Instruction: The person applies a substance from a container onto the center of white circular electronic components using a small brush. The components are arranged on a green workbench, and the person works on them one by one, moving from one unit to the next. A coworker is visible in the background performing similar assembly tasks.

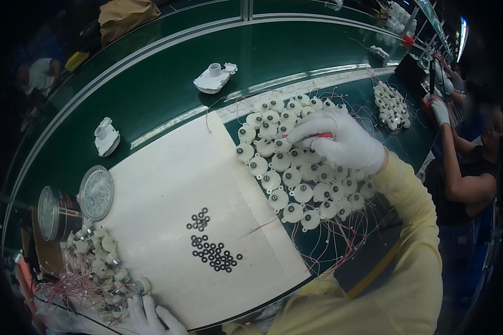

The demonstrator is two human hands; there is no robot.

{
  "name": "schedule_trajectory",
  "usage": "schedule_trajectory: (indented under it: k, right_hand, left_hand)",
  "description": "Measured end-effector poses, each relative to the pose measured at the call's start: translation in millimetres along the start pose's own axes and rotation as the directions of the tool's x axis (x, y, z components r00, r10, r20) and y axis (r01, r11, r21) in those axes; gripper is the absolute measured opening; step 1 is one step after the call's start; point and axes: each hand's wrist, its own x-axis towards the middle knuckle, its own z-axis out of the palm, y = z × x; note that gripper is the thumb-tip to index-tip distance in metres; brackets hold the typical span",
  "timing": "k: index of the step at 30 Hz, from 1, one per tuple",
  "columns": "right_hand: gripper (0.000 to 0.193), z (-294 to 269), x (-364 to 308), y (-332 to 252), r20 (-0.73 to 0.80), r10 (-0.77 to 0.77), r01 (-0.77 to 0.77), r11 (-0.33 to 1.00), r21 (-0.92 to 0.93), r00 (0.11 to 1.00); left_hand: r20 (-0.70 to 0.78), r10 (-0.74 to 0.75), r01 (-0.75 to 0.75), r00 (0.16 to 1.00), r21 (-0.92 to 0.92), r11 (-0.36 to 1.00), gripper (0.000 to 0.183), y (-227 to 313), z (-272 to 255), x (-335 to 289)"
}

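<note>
My right hand [338, 139], in a white glove, is closed on a thin red-handled brush [323, 135]. Its pale tip points left, over a dense group of round cream motors [291, 177] with dark rings or gears on their centre shafts and thin wires. At the lower left, my gloved left hand [153, 318] has its fingers stretched apart beside a heaped pile of similar wired motors [98, 259]; the lower part of that hand is cut off. Between the two groups, several small black rings [212, 254] lie scattered on a white sheet [151, 218].
An open tin [67, 215] and a round lid [96, 192] smeared with pale stuff stand at the left. White plastic housings [212, 82] sit on the green belt [156, 84]. More motors [391, 106] lie at the far right, near a co-worker's gloved hand [440, 111].
</note>
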Motion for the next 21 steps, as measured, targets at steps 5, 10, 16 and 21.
schedule_trajectory:
  k: [5, 10, 16, 21]
  right_hand:
    - [0.037, -1.9, -6.1, -3.4, 0.006, -0.069, 0.069, 0.995, -0.07, 0.998]
    - [0.037, -1.1, -7.4, 1.2, 0.011, 0.003, -0.003, 1.0, -0.009, 1.0]
    - [0.037, -2.0, -11.5, 6.4, 0.021, 0.051, -0.052, 0.997, 0.064, 0.998]
    - [0.036, -3.7, -14.0, 7.9, -0.063, 0.038, -0.033, 0.997, 0.071, 0.997]
  left_hand:
    - [-0.012, -0.003, 0.003, 1.0, 0.008, 1.0, 0.025, -3.3, 4.1, -5.1]
    - [-0.014, -0.017, 0.017, 1.0, 0.003, 1.0, 0.026, -3.2, 4.1, -6.9]
    - [0.092, 0.004, -0.005, 0.996, 0.005, 1.0, 0.028, 7.1, -5.2, 7.1]
    - [0.029, 0.009, -0.009, 1.0, 0.02, 1.0, 0.028, -0.5, 0.8, -1.3]
